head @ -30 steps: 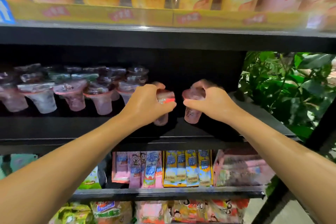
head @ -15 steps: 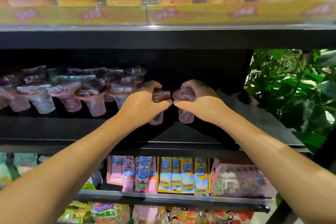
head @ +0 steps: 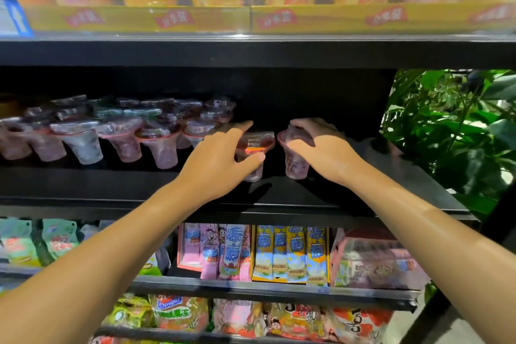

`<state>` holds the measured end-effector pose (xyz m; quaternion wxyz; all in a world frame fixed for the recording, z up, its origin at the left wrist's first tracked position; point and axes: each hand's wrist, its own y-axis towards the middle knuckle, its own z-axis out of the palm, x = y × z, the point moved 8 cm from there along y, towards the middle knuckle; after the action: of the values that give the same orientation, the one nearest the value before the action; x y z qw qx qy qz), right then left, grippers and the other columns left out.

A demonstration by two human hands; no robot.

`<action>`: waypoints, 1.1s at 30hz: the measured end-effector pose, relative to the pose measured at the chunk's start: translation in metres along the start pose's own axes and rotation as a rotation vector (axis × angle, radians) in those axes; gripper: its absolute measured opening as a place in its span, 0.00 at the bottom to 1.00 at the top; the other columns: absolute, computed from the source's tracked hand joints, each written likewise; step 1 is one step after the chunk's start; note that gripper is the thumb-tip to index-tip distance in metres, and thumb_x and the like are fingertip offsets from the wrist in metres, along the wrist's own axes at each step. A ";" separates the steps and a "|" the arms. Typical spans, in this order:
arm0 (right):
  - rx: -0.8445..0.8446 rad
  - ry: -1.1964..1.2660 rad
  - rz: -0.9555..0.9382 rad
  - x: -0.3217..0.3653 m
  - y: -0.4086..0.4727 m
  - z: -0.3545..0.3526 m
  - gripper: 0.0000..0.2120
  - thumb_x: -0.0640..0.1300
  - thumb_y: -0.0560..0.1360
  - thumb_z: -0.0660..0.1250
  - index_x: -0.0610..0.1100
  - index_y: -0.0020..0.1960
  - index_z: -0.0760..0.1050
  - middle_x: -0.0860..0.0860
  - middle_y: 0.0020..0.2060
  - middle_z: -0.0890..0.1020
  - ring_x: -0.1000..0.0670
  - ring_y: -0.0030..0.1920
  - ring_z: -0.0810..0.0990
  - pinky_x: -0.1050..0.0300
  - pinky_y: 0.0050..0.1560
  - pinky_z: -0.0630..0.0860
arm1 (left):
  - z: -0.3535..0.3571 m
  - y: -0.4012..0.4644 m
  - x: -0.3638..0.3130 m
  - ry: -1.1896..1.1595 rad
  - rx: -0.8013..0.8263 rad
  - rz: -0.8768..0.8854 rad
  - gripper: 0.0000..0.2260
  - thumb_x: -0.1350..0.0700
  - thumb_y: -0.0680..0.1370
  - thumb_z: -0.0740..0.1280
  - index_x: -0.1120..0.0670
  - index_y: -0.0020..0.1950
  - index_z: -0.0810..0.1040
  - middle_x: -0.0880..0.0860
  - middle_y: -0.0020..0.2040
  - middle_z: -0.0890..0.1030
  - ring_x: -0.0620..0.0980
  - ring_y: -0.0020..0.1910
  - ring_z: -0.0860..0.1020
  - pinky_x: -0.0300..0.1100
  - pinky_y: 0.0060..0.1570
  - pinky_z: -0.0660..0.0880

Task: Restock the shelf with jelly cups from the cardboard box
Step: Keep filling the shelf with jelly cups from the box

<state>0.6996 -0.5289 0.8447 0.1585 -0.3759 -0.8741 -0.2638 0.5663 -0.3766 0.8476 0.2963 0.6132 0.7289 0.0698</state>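
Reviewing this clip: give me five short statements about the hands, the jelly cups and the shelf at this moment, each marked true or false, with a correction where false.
1. The left hand has its fingers opening off a jelly cup standing on the black shelf. True.
2. The right hand is empty. False: it grips a second jelly cup over its lid.
3. A row of jelly cups stands left of the hands. True.
4. The shelf right of the hands is full of cups. False: it is bare.
5. A cardboard box is in view. False: none shows.
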 end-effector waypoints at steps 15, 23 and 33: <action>-0.228 -0.120 -0.048 0.011 -0.117 -0.009 0.24 0.53 0.77 0.66 0.49 0.71 0.68 0.50 0.66 0.63 0.47 0.66 0.64 0.50 0.66 0.69 | 0.013 -0.088 -0.016 0.121 0.095 0.127 0.30 0.40 0.80 0.61 0.47 0.80 0.58 0.49 0.79 0.55 0.50 0.78 0.52 0.52 0.75 0.60; 0.119 -0.373 -0.009 0.014 -0.119 0.044 0.31 0.64 0.82 0.52 0.54 0.81 0.54 0.49 0.81 0.52 0.47 0.80 0.46 0.42 0.79 0.45 | 0.042 -0.084 -0.014 0.212 0.284 0.116 0.31 0.35 0.81 0.47 0.43 0.82 0.46 0.47 0.82 0.44 0.49 0.81 0.41 0.52 0.78 0.49; 0.145 -0.338 0.056 0.010 -0.102 0.043 0.31 0.62 0.83 0.48 0.52 0.82 0.47 0.51 0.81 0.44 0.50 0.81 0.42 0.45 0.80 0.42 | 0.053 -0.069 -0.008 0.136 0.283 0.082 0.33 0.34 0.80 0.45 0.48 0.82 0.48 0.45 0.82 0.42 0.48 0.80 0.41 0.51 0.78 0.50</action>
<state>0.6142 -0.5569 0.7795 0.0431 -0.4267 -0.8941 -0.1288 0.5352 -0.4145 0.7755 0.1538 0.6721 0.7241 0.0195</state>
